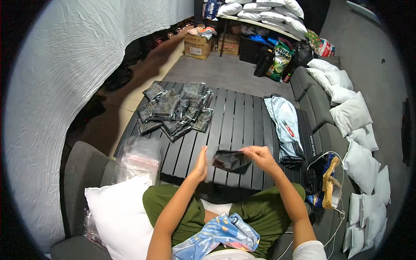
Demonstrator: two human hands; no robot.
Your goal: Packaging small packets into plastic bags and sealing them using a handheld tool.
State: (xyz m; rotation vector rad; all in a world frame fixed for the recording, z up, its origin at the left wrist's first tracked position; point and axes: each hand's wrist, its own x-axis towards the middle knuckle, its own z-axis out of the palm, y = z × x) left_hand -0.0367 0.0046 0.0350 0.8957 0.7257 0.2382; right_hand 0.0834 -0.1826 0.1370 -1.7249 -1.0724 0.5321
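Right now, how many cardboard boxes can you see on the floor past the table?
3, though more may be hidden. One cardboard box stands nearest, a flatter one is stacked on it, and a third sits to their right under the shelf.

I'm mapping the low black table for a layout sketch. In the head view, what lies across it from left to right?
Stack of clear plastic bags → pile of dark packets → left hand → dark packet held by right hand → light blue bag.
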